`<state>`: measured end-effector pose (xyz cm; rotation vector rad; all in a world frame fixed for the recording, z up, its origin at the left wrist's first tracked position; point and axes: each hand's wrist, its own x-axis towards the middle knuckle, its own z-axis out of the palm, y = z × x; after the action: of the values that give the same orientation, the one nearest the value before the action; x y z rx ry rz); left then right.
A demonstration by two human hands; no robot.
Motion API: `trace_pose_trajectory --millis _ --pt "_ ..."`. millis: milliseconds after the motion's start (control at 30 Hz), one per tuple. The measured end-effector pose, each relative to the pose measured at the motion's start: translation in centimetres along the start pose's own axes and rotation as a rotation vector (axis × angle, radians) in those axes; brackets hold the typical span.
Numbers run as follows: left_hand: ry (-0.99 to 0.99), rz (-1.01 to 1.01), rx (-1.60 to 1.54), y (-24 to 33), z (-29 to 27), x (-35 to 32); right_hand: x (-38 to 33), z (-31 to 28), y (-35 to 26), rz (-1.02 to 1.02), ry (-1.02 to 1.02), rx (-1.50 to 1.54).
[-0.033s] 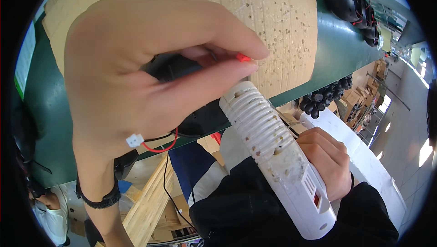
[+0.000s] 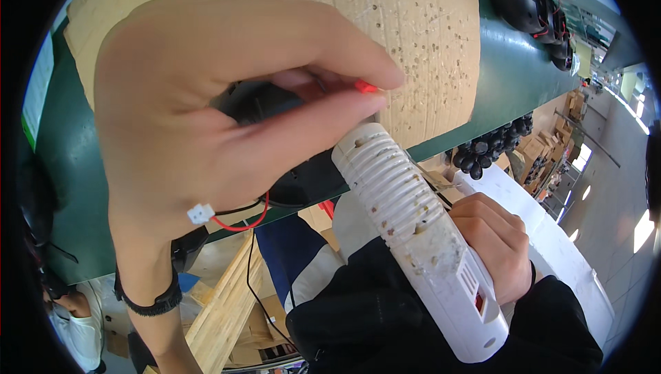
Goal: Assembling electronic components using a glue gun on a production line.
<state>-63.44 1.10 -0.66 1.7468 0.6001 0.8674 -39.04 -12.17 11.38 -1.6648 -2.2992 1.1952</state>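
My left hand (image 2: pixel 179 112) is closed in a pinch above the bench, thumb and index finger on a small red piece (image 2: pixel 365 87). Whether that piece is sleeve or plug I cannot tell. A white two-pin connector (image 2: pixel 201 213) on red and black wires hangs below the palm. Behind the fingers sits a black rounded housing (image 2: pixel 258 104), partly hidden. My right hand (image 2: pixel 492 246) is wrapped round a white ribbed tool (image 2: pixel 420 229), which looks like a heat gun; the grip itself is hidden. Its stained front end points up-left, just below the pinched fingertips.
Pitted cardboard (image 2: pixel 434 50) lies on the green bench (image 2: pixel 506 71). Several black housings (image 2: pixel 520 1) with red wires stand at the far right. Past the bench edge are a cluster of black round parts (image 2: pixel 478 153) and wooden boards (image 2: pixel 224 298). Another person's white sleeve (image 2: pixel 82 333) shows at lower left.
My left hand has shifted very slightly left, with the red piece and connector moving along. My right hand and the white tool look unmoved.
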Motion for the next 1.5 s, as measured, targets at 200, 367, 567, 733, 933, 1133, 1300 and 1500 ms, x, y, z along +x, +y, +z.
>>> trace_pose_trajectory --millis 200,367,567,733,933,1133,1300,1500 --pt "0.095 -0.208 0.065 2.0 -0.6 -2.3 0.4 0.4 0.2 -0.006 -0.022 0.053" --pt "0.031 -0.069 0.040 0.8 -1.1 -2.2 -0.7 -0.6 -0.3 0.066 0.012 -0.020" --pt "-0.007 -0.199 0.044 3.0 -1.5 -5.3 -0.3 0.2 0.2 0.034 0.011 0.043" --pt "-0.001 -0.082 -0.020 2.0 -0.4 -5.6 -0.4 0.0 0.1 0.013 0.025 0.026" --pt "0.008 -0.053 0.007 1.9 -0.7 -5.5 0.0 -0.8 -0.5 0.080 -0.030 0.025" --pt "0.050 -0.193 0.047 2.4 -1.5 -5.6 0.0 -0.6 -0.8 0.040 0.033 0.018" --pt "0.079 -0.184 0.028 1.9 -1.0 -7.6 -0.2 -1.2 -1.3 0.072 -0.014 0.044" --pt "0.000 -0.366 0.114 2.9 0.8 -9.2 0.4 -1.6 -3.5 0.116 -0.059 -0.011"
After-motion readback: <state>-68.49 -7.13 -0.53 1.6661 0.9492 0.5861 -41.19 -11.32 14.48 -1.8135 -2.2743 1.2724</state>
